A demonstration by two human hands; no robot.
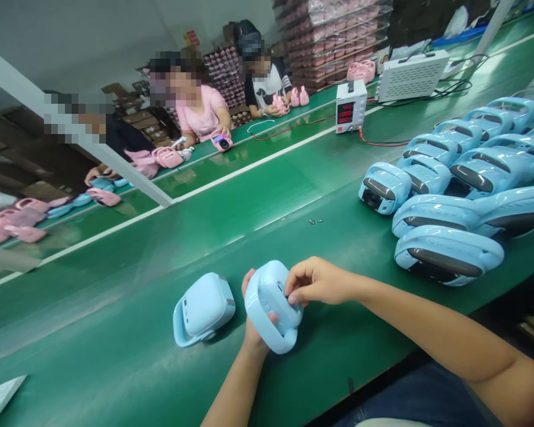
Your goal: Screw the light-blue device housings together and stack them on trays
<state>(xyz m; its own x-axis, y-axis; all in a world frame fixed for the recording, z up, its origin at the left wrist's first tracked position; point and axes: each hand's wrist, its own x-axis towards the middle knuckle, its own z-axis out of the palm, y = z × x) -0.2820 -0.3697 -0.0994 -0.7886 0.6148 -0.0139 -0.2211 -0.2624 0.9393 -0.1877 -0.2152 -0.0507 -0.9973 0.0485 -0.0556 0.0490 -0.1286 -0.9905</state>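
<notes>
My left hand [256,338] grips a light-blue handled plastic device [269,281] from below and behind, tilted so its loop handle faces me. A small dark slot shows in its surface. My right hand [315,281] has thumb and fingertips pinched together against the device beside that slot. Whatever may be between those fingertips is too small or hidden to tell. Just left of my hands, a second light-blue device [207,305] lies on the green work surface [129,356], with small ports in its side and its handle toward the left.
Several light-blue devices with dark front panels [447,255] stand in rows at the right. Small dark pieces [312,222] lie ahead of my hands. A power supply [350,107] with red digits and cables stands farther back. Across the bench, co-workers handle pink devices [167,156].
</notes>
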